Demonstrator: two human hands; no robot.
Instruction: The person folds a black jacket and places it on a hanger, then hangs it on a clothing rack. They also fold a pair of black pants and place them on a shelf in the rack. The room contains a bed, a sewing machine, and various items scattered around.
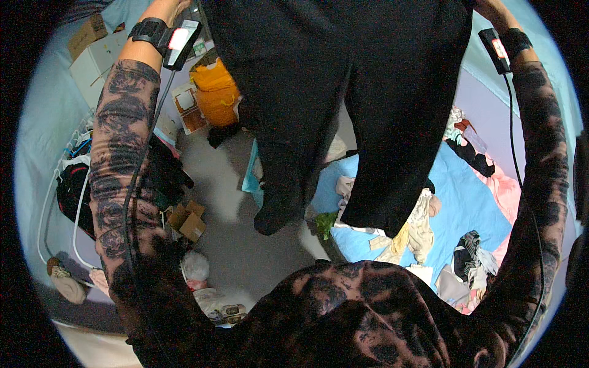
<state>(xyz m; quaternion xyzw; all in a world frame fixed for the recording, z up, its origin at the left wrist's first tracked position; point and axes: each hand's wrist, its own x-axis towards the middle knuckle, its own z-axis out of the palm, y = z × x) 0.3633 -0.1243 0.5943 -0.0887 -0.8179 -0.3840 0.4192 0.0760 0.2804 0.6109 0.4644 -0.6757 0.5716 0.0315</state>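
Observation:
A pair of black trousers (294,92) hangs spread out before me, its two legs pointing down and its upper part cut off by the top edge. Both arms are raised on either side of it. Only a small part of my left hand (180,5) shows at the top left, near the trousers' upper edge; its fingers are hidden. My right hand is out of view above the top right; the wrist with its black strap (517,41) shows beside the trousers. Each wrist carries a strapped device with a cable.
A light blue sheet (469,198) with scattered clothes lies on the right. Grey floor (221,184) shows at centre left. An orange bag (216,96), an open cardboard box (188,221), white cabinets (99,60) and a white rack (78,221) with dark clothes stand on the left.

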